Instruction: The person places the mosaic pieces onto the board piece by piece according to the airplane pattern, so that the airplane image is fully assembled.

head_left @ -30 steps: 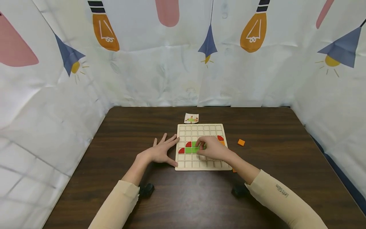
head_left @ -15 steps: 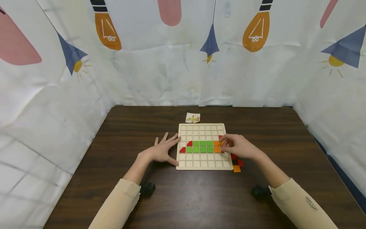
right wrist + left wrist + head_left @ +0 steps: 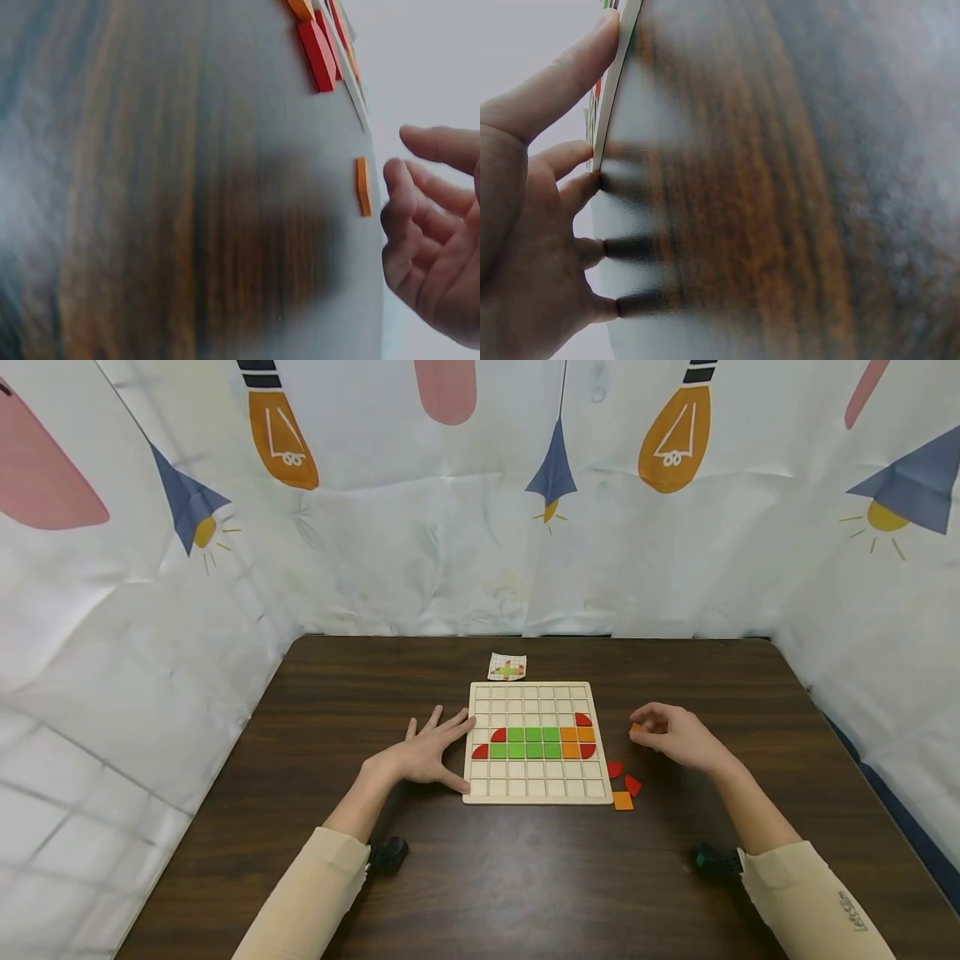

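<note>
My left hand (image 3: 420, 760) is spread flat, its thumb and fingertips at the left edge of a pale wooden grid board (image 3: 540, 695). Green square tiles (image 3: 532, 742) fill two rows mid-board, with orange squares (image 3: 570, 742) on their right and red quarter-round tiles (image 3: 480, 752) at the ends. Off to the board's right, my right hand (image 3: 678, 739) hovers with loosely curled fingers over a loose orange tile (image 3: 635, 728). In the right wrist view, thumb and forefinger stand apart, and that orange tile (image 3: 363, 186) lies on the table beyond the fingertips.
Two red pieces (image 3: 633, 786) and an orange square (image 3: 622, 801) lie beside the board's lower right corner. A small printed pattern card (image 3: 507, 667) is behind the board. The dark wooden table (image 3: 510, 877) is bordered by white patterned cloth (image 3: 420, 560).
My right hand has moved from over the green tiles, past the board's right edge, to the loose orange tile. It uncovers the orange and red tiles there. The left hand stays put.
</note>
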Demonstrator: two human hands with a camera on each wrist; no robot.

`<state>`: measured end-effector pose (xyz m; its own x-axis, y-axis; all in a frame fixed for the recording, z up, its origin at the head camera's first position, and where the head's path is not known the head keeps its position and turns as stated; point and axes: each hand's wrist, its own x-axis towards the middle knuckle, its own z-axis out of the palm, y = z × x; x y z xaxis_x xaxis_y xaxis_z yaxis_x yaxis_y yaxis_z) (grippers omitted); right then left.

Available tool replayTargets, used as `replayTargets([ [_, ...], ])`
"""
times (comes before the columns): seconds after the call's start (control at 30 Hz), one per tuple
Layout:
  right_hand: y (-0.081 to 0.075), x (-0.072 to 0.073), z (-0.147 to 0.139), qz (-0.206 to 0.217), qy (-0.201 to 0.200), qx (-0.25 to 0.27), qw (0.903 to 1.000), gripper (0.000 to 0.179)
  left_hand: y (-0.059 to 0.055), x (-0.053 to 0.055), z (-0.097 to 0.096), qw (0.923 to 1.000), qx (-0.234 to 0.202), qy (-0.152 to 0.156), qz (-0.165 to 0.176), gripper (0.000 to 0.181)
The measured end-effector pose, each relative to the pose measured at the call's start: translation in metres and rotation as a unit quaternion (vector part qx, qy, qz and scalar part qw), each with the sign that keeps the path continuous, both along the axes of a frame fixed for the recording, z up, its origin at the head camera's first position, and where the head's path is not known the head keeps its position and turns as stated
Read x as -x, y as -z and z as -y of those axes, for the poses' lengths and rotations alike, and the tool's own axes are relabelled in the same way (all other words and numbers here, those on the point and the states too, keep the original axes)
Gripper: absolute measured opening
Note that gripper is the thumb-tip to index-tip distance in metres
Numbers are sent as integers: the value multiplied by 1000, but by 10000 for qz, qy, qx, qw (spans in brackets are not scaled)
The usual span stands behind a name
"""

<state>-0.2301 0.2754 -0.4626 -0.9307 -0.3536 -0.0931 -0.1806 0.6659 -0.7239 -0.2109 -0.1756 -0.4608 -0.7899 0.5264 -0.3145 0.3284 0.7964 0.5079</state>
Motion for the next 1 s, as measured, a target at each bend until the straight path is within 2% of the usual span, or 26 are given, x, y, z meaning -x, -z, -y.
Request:
replayTargets([
  [0.1,2,3,-4,-41,382,-180,9991,42,1,0,0,10000,-14,-17,5,115],
  [0.17,3,4,-6,-59,466,-290,9985,45,1,-1,0,10000,-20,-30,10,115],
  [0.37,7,8,-6,90,433,-502,9978,40,2,-1,0,10000,-26,-25,-32,115],
  [0.77,4,7,1,245,618,-725,9952,33,1,-1,0,10000,-37,-29,-51,115],
  [1.0,0,9,8,288,576,-808,9946,38,1,1,0,10000,-25,-59,-39,115],
])
